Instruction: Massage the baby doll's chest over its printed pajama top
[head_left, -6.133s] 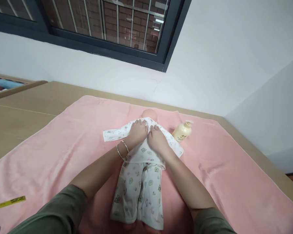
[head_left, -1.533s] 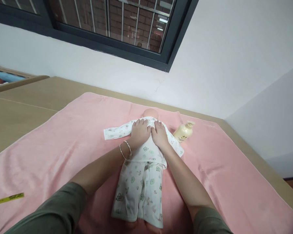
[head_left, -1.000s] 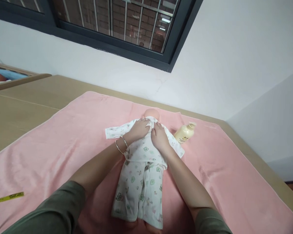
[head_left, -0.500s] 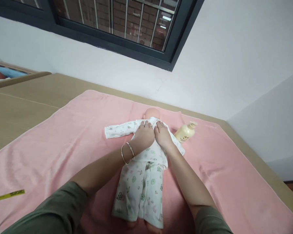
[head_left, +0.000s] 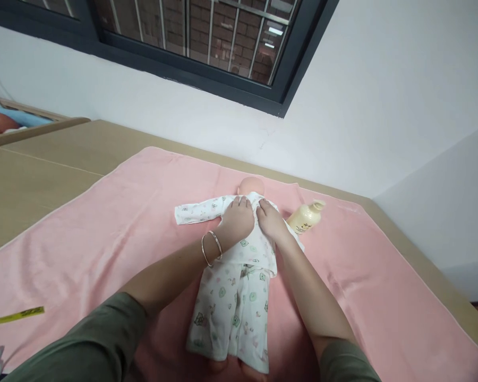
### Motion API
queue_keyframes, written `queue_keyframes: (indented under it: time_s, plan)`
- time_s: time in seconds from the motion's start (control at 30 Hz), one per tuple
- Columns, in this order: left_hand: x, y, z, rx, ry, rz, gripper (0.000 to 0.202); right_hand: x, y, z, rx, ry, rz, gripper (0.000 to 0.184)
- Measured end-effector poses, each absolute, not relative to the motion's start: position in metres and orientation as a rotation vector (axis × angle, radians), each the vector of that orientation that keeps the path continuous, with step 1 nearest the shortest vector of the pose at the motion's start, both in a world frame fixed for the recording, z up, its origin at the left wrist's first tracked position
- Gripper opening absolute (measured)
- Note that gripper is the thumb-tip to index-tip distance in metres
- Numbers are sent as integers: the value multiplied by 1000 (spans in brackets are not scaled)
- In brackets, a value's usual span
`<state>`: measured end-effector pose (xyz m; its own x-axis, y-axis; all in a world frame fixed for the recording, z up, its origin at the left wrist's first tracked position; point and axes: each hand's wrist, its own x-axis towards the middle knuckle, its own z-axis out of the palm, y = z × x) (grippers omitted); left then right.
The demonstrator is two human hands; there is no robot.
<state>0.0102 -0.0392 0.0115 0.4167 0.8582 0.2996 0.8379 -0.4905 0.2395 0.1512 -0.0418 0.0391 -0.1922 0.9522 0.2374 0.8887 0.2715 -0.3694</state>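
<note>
A baby doll (head_left: 251, 185) in a white printed top (head_left: 258, 252) and matching trousers (head_left: 213, 318) lies stretched out, its head at the far end. Whether its front or back is up, I cannot tell. My left hand (head_left: 238, 218), with bangles (head_left: 212, 248) on the wrist, rests on the upper part of the top, fingers stretched out. Beside it my right hand (head_left: 271, 222) lies flat on the other side of the upper top, fingers extended. Between the two hands is a narrow gap. One sleeve (head_left: 197, 211) spreads out to the left; my right forearm partly covers the other.
A pale yellow pump bottle (head_left: 306, 216) lies tilted right of the doll. Under everything is a pink blanket (head_left: 115, 233) on a tan surface (head_left: 43, 180). A yellow strip (head_left: 14, 315) lies at left. A window (head_left: 207, 58) and a white wall (head_left: 374, 79) stand behind.
The view has shifted slightly, so everything sits a little further right. My right hand has moved slightly away from the left, widening the gap; both stay on the top.
</note>
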Motion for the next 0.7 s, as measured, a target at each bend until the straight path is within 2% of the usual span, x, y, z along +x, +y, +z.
queue_keyframes:
  time_s: [0.1,0.2,0.37,0.7]
  plan:
    - [12,-43,13,2614,1530,604,52,152,-40,40,-1743,-2133,226,48]
    - [-2,-32,25,2611,1403,644,42,136,-55,41,-1819,-2153,183,55]
    - [-27,-7,39,2252,1301,731,35,113,-82,42,-1870,-2202,235,63]
    - [-3,-11,13,2402,1489,904,36,136,-46,30,-1865,-1985,189,60]
